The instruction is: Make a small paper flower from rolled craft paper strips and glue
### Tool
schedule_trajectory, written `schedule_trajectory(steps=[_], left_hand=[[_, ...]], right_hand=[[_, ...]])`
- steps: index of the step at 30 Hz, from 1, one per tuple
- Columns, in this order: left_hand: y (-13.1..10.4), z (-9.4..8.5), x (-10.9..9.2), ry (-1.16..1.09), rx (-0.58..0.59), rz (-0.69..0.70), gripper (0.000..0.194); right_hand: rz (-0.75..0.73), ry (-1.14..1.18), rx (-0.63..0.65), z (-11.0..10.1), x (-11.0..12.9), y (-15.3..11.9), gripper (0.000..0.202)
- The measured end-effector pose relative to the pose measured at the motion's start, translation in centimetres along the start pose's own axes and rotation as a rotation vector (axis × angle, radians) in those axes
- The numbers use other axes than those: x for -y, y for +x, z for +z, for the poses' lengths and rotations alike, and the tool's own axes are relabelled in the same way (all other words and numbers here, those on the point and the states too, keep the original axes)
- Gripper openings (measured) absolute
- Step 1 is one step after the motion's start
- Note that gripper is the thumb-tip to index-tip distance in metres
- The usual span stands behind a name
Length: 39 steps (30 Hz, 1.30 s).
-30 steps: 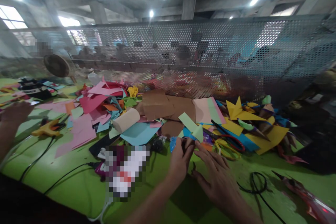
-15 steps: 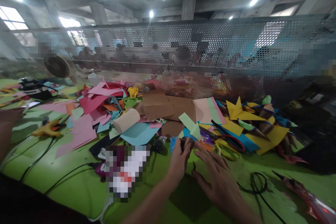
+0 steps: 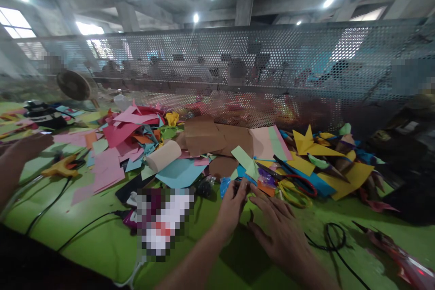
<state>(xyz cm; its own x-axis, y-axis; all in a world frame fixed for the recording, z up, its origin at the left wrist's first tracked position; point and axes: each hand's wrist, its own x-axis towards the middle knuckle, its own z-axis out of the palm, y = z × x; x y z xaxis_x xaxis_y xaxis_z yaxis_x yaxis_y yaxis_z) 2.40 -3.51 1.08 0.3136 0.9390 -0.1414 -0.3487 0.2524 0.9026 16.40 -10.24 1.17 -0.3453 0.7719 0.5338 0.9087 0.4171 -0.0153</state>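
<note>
My left hand point(image 3: 234, 204) is closed in a pinch just above the green table, near the middle. What it holds, if anything, is hidden behind the fingers. My right hand point(image 3: 277, 222) lies close beside it, palm down, fingers stretched out and thumb apart, its fingertips close to the left ones. A small dark tip shows between the hands, too unclear to name. Just beyond them are a blue plastic bundle point(image 3: 224, 186), a pale green paper strip point(image 3: 243, 157) and scissors with red-and-black handles point(image 3: 301, 183). A yellow-handled pair point(image 3: 294, 195) lies by the right hand.
A red glue gun point(image 3: 397, 253) with a black cable lies right; a yellow one point(image 3: 63, 166) lies left. Nearby are a phone point(image 3: 166, 224), a cardboard roll point(image 3: 164, 156), coloured paper and a yellow paper star point(image 3: 311, 142). A perforated metal screen point(image 3: 210, 54) stands behind. Another person's hand point(image 3: 29, 148) reaches in from the left.
My hands stay in nearly the same place, with slight finger shifts. At the left, the other person's hand has come further into view over the paper.
</note>
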Motion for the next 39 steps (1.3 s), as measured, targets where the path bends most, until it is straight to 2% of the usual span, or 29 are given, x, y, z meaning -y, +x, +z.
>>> schedule_trajectory(steps=[11, 21, 27, 39], left_hand=[[-0.12, -0.04, 0.10, -0.023, -0.024, -0.070, 0.060], [-0.30, -0.14, 0.03, -0.001, -0.023, -0.093, 0.069], [-0.05, -0.22, 0.31, -0.014, 0.059, -0.117, 0.059], [0.17, 0.04, 0.40, -0.035, 0.057, -0.150, 0.060]], right_hand=[[-0.015, 0.018, -0.041, 0.04, 0.06, 0.05, 0.040], [-0.021, 0.001, -0.027, 0.32, -0.04, 0.03, 0.040], [-0.049, -0.025, -0.058, 0.31, -0.07, 0.02, 0.038], [-0.025, 0.012, -0.083, 0.09, 0.00, 0.17, 0.039]])
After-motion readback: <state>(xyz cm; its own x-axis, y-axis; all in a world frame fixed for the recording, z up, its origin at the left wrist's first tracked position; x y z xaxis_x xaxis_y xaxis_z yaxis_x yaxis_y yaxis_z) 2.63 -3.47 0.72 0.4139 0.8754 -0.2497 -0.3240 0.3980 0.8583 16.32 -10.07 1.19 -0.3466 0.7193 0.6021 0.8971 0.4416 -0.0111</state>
